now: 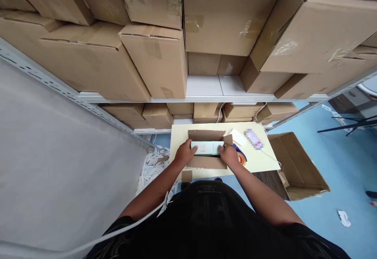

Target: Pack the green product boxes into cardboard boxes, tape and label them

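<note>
My left hand (185, 153) and my right hand (229, 155) grip the two ends of a slim white and pale green box (207, 148), thumbs on top. Around and beneath it is an open cardboard box (207, 162) with its flaps spread on the cream table (253, 163). How deep the slim box sits inside cannot be made out. Close to my right hand lies a tape dispenser (242, 157) with an orange core. A white flat item (236, 137) is just behind it.
A shelf (206, 86) stacked with large cartons (229, 19) stands ahead. On the table a blurred-out phone-like object (253, 139) trails a cable. An open carton (303, 165) stands on the floor at right. Paper strips (149, 172) litter the floor at left, beside the grey wall (73, 145).
</note>
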### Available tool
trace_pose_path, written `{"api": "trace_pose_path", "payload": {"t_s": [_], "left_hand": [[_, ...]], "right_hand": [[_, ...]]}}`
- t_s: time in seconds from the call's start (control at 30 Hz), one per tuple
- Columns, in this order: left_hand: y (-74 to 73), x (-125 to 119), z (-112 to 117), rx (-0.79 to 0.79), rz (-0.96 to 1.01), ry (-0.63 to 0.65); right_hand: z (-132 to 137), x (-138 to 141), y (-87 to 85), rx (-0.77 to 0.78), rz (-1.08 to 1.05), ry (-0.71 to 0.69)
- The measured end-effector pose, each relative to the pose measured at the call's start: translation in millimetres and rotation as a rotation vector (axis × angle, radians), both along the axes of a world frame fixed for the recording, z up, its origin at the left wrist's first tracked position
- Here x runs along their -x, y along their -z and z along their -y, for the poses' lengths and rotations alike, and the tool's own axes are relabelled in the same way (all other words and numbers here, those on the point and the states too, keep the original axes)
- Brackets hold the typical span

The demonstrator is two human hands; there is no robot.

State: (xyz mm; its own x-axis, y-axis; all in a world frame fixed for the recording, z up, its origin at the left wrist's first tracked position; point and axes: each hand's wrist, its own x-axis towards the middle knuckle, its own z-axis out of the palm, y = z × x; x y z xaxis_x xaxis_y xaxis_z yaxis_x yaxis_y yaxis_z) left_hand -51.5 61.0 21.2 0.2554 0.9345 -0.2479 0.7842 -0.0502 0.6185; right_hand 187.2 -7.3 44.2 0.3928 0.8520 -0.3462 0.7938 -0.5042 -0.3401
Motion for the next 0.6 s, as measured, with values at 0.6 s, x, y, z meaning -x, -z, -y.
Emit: {"api": "trace_pose_path", "payload": {"t_s": [0.6], "left_hand": [[45.6, 15.2, 45.8, 0.244, 0.261, -0.195]], "right_hand": [[18.2, -43.1, 57.3, 0.025, -0.319, 0.052]]}}
